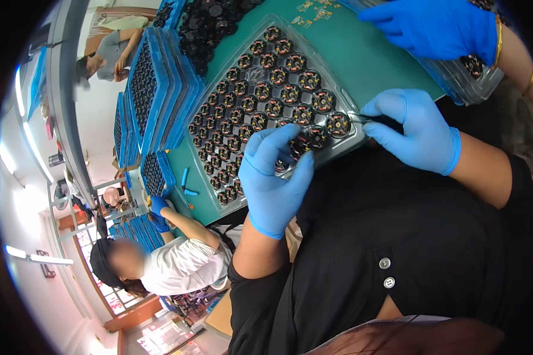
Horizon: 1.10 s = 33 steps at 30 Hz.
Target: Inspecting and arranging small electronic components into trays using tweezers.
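A clear plastic tray (343, 89) filled with rows of small round black parts with copper and red bits lies tilted before me. My left hand (275, 177), in a light blue glove, curls over the tray's near edge, thumb and index finger closed around one round part (301, 145). At the tray's right corner, my right hand (413, 131), gloved alike, pinches a slim dark tool, apparently tweezers (391, 122). The tool's tip reaches toward the round part in the corner (338, 125); whether it touches is too small to tell.
Stacked blue trays (160, 89) stand left on the green table (367, 59), near a heap of black parts (210, 26). Blue-handled pliers (186, 183) lie closer. Another person's dark-blue-gloved hand (432, 26) is over a tray at upper right. A co-worker (177, 263) sits at left.
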Tool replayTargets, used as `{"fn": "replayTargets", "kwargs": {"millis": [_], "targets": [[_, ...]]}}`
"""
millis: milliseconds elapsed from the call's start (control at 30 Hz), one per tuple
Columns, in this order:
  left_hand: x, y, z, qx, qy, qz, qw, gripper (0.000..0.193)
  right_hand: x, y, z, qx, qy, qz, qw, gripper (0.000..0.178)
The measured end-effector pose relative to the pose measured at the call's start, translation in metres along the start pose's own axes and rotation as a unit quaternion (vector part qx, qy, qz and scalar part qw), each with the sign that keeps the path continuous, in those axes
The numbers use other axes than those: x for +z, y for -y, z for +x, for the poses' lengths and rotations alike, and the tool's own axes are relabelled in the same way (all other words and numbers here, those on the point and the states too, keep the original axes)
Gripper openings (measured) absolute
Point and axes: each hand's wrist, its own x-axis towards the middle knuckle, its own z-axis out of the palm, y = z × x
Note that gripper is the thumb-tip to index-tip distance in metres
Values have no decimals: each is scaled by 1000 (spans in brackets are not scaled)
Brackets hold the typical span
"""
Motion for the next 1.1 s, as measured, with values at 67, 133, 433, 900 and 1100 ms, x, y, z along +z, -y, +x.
{"fn": "replayTargets", "kwargs": {"millis": [67, 133, 433, 900, 1100], "targets": [[-9, 8, 8, -6, -12, 30, 999, 43, 1, -7, 2, 37, 5, 26, 999, 15], [-14, 21, 26, 12, -58, 59, 996, 41, 0, -12, 4, 155, 4, 113, 981, 13], [-36, 84, 108, -19, -28, 146, 989, 30, 4, -16, 9, 146, 1, 124, 981, 13], [-33, 97, 118, -7, -17, 186, 982, 31, -3, -19, 8, 88, 28, 30, 995, 19], [-27, 94, 117, 11, -27, 177, 984, 31, 0, -17, 2, 84, 17, -34, 996, 20]]}}
